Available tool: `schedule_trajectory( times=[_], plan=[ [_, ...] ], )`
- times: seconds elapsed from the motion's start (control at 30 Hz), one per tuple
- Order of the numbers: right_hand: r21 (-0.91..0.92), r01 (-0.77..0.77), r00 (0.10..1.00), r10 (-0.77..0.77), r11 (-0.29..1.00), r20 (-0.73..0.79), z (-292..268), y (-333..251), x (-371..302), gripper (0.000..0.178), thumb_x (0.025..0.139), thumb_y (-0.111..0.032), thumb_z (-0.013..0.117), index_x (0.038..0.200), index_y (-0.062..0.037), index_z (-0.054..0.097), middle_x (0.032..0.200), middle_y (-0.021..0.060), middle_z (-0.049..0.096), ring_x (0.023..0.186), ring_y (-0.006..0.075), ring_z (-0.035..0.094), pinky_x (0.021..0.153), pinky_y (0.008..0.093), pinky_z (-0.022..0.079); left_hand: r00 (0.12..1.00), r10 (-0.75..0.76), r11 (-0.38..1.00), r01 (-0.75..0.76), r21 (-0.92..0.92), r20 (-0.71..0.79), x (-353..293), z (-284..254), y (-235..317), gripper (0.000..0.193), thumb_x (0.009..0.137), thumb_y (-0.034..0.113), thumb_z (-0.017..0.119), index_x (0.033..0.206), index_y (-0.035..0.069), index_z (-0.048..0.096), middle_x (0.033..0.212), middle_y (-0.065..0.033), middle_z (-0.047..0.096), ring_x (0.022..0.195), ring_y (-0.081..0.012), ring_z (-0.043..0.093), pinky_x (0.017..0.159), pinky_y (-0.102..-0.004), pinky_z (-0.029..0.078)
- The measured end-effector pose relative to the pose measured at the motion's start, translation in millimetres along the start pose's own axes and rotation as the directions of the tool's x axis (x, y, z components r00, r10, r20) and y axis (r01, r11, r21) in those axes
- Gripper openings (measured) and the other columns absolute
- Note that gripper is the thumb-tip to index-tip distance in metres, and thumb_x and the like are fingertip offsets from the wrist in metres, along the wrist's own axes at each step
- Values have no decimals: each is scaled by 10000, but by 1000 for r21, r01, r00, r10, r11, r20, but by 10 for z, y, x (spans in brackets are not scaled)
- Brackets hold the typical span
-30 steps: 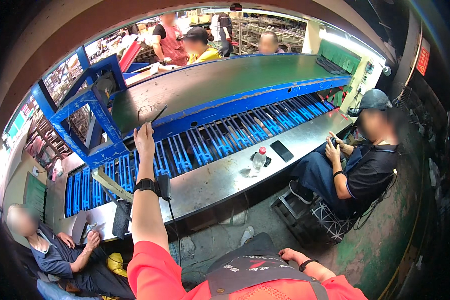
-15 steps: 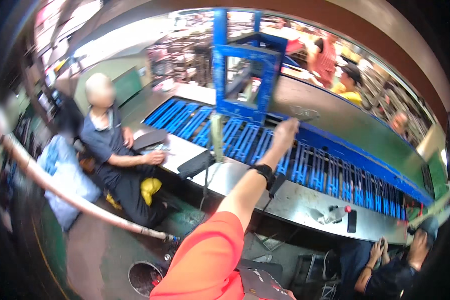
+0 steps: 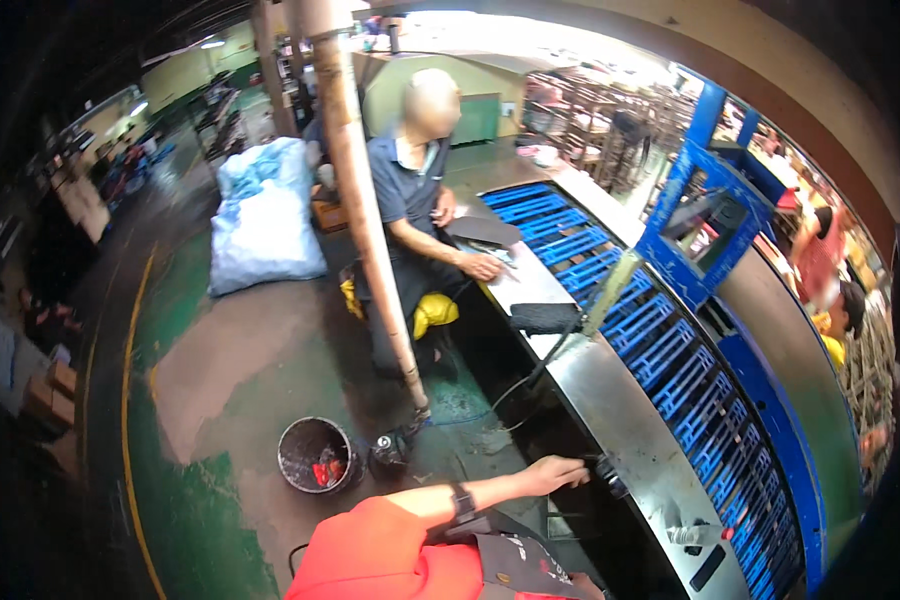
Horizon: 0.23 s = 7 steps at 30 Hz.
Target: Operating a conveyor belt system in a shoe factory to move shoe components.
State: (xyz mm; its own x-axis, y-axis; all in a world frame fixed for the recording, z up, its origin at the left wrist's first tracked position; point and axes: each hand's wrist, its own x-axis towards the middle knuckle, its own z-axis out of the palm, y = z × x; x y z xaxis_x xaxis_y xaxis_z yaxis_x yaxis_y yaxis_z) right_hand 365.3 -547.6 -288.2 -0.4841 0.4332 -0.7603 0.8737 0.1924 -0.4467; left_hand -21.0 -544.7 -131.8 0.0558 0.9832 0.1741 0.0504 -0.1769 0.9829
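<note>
My left hand [image 3: 558, 474], with a dark watch on its wrist, reaches right from a red sleeve toward the near edge of the steel worktable [image 3: 600, 395]. Its fingers are stretched out and slightly bent, and nothing shows in them. Just beyond the fingertips a small black fitting [image 3: 612, 477] sits at the table edge; I cannot tell if they touch. Of my right hand [image 3: 586, 584] only a bit of skin shows at the lower edge, beside a dark apron [image 3: 530, 565], and its fingers are hidden.
Blue slatted conveyor [image 3: 660, 345] runs along the table, under a blue frame [image 3: 705, 220]. A clear bottle [image 3: 695, 535] and a black phone [image 3: 708, 567] lie on the steel. A seated co-worker [image 3: 410, 210], a pipe [image 3: 365, 190], a bucket [image 3: 315, 455] and a white sack [image 3: 265, 220] are to the left.
My left hand has drawn back from above the conveyor to the near side of the table. The view has swung left, bringing the bucket and more floor into sight.
</note>
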Motion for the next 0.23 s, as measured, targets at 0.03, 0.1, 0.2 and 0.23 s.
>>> schedule_trajectory(
  times=[0.03,0.1,0.2,0.23],
  plan=[
    [-35,19,1000,-18,999,20,-28,-2,39,275,783,-314,684,921,-76,699,801,80,681,749,138,605,716,331,486,998,-57,997,56,44,14,-302,-17,-113,332,988,301,433,959,19,606,809,-71,636,768,-158,604,732,-318,473],
    [-72,18,998,-14,997,59,-64,-37,150,276,783,-314,685,921,-76,700,800,80,681,748,138,605,714,330,486,973,-231,952,227,208,-5,-932,-35,-343,365,982,332,441,888,20,607,809,-80,642,749,-169,618,714,-308,479],
    [120,-234,964,214,965,161,-129,-686,87,206,773,-142,706,961,-57,695,829,63,692,802,198,661,770,363,539,803,-581,814,575,-82,-135,-2040,106,-953,387,993,386,399,1017,89,646,906,-71,673,823,-226,631,786,-322,485],
    [115,-234,963,214,965,164,-117,-643,20,206,773,-142,706,961,-57,695,829,63,692,802,198,661,770,363,539,708,-694,714,650,-263,-134,-2332,134,-967,409,990,422,391,1070,117,653,925,-76,676,840,-247,630,806,-343,486]
  ],
)
